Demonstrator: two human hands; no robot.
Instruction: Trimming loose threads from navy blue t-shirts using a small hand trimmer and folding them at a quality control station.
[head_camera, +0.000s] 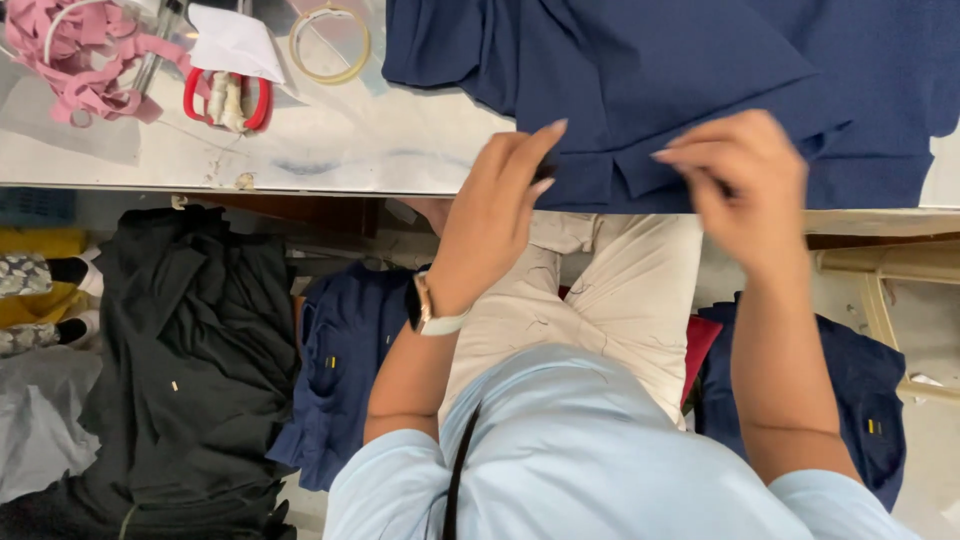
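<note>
navy garment (700, 70) spread across the upper right of the frame on a pale table (380, 150). left hand (500, 200) rests fingers extended at its hem; right hand (735, 175) pinches a fold. upper left: pink strips (70, 60), red-handled scissors (228, 100), a tape ring (330, 42). lower left: a heap of black clothes (190, 370).

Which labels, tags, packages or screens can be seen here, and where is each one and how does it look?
Small yellow tag: on the folded navy garment below the table, left of the person's legs; tiny rectangle.
Small yellow tag: on the navy garment at the right; tiny rectangle.
Small pale tag: on the black garment pile; a tiny pale mark.
White paper slip: on the table, upper left; irregular shape.
No packages or screens in view.
</note>
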